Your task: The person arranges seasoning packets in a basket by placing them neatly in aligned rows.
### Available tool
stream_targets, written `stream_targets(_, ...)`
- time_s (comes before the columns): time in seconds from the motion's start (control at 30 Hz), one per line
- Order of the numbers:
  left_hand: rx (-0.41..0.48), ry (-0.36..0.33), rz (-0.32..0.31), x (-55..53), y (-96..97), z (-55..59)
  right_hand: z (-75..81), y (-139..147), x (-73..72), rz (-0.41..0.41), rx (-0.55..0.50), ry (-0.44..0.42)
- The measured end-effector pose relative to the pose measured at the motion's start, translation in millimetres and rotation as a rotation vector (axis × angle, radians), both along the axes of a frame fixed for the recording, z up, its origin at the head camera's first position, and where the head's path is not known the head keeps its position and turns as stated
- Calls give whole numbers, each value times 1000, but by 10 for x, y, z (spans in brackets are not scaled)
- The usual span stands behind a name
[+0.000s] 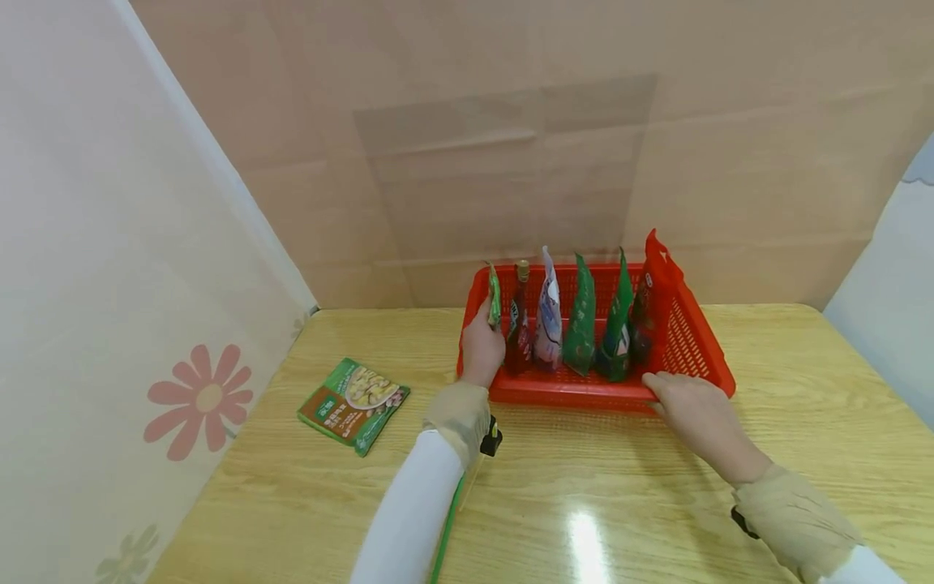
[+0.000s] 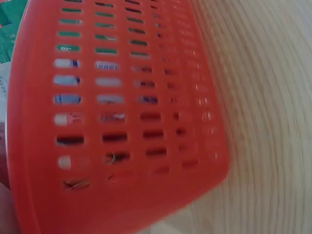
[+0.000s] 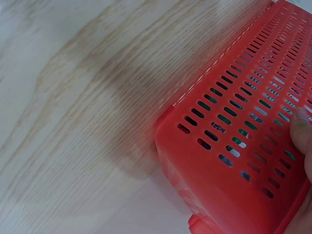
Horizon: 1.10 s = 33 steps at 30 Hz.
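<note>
My left hand (image 1: 484,349) reaches over the left end of the red basket (image 1: 569,395) and pinches a thin green packet (image 1: 495,298) standing upright there. In the left wrist view the basket wall hides most of that hand. My right hand (image 1: 689,397) grips the basket's front rim near its right corner; in the right wrist view its thumb (image 3: 301,127) lies against the slotted wall. Beside the green packet stands a sauce bottle (image 1: 519,324). To its right are a whitish pouch (image 1: 549,324), a green pouch (image 1: 581,324), another green pouch (image 1: 617,337) and a red pouch (image 1: 659,284).
A flat green and brown food packet (image 1: 354,404) lies on the wooden table (image 1: 569,495) left of the basket. Behind the basket rises a tan covered wall (image 1: 511,178). A pale flowered sheet (image 1: 146,284) borders the left side. A green strip (image 1: 447,527) shows beside the left sleeve.
</note>
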State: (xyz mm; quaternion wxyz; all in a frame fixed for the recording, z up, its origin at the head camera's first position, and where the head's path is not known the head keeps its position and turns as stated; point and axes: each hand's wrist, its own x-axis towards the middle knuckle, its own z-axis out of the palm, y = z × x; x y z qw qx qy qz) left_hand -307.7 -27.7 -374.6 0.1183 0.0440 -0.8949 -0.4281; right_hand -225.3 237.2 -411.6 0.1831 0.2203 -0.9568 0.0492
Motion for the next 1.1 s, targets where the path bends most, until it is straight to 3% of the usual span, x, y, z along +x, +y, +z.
stream_targets(0.27,66,-56,-11,-80,38,-54,-5,0,6,-5,-5,28)
stream_targets(0.5,130,-187,-10,-74,6,-7,-5,7,-3,14,-2,44)
stream_targets(0.63,206,-198,-36,-151,3,-124,-3,17,-14,10,0,31)
stream_targets(0.73,253,-163,-88,-461,-49,-546,-7,25,-15,4,3,19)
stream_targets(0.87,331,-196,-118,-944,-134,-1145,-16,28,-9,4,-3,25)
stream_targets(0.93,367,-248,-117,-1018,-143,-1234,-20,24,-6,11,-8,38)
stream_targets(1.03,372,-251,-97,-1108,-139,-1387,-20,15,-4,16,-12,47)
stream_targets(1.1,380,-274,-105,-1119,-146,-1421,-19,12,-4,15,-12,43)
